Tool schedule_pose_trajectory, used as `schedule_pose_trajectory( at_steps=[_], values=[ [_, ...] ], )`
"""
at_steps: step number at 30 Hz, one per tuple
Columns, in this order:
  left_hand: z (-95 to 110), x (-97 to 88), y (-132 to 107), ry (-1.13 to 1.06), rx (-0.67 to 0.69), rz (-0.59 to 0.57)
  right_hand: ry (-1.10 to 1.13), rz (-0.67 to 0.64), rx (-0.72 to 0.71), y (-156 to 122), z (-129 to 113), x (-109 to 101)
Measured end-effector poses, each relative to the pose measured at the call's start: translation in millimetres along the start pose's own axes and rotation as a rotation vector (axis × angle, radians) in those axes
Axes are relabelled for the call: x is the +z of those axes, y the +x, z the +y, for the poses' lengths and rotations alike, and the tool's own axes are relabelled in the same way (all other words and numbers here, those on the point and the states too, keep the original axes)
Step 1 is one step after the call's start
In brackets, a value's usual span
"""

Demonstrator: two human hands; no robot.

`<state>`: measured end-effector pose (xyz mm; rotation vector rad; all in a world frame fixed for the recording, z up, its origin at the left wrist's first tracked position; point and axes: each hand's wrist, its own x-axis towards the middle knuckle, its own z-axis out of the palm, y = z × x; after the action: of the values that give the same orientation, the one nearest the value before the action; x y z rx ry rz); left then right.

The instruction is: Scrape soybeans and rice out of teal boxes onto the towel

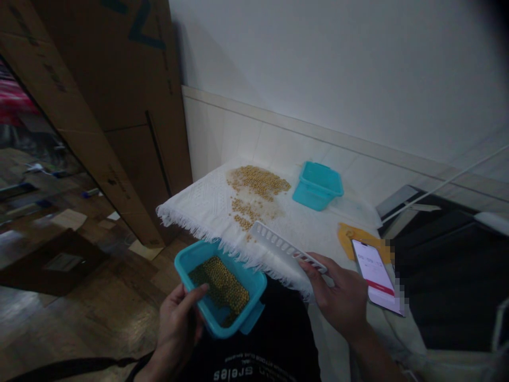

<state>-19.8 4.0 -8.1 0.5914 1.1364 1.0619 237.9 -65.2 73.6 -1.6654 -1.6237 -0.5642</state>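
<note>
My left hand grips the rim of a blue plastic tub, thumb over the near-left edge. The tub is just below the table's fringed edge and holds yellow soybeans and smaller dark green beans. My right hand is closed around one end of a white slotted plastic strip. The strip's far end reaches over the cloth, beside a few loose beans. A larger pile of soybeans lies spread behind them.
A second blue tub stands near the wall on the white fringed cloth. To the right lie an orange cloth or packet and a lit phone. A tall cardboard box flanks the table's left.
</note>
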Motion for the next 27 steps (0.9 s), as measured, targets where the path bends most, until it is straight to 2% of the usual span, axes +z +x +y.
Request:
schedule_pose_trajectory(
  at_steps=[9, 15, 21, 27],
  values=[
    [11, 4.2, -4, 0.032, -0.014, 0.022, 0.049, -0.058, -0.056, 4, -21, -11],
    [7, 1.4, -1, -0.009, -0.01, 0.016, -0.025, 0.088, 0.046, 7, -3, 0],
    [12, 6.4, -5, 0.021, -0.027, 0.026, -0.017, 0.04, 0.074, 7, 2, 10],
    [13, 5.9, -4, 0.002, -0.032, 0.042, -0.014, 0.069, 0.052, 7, 0, 10]
  ],
)
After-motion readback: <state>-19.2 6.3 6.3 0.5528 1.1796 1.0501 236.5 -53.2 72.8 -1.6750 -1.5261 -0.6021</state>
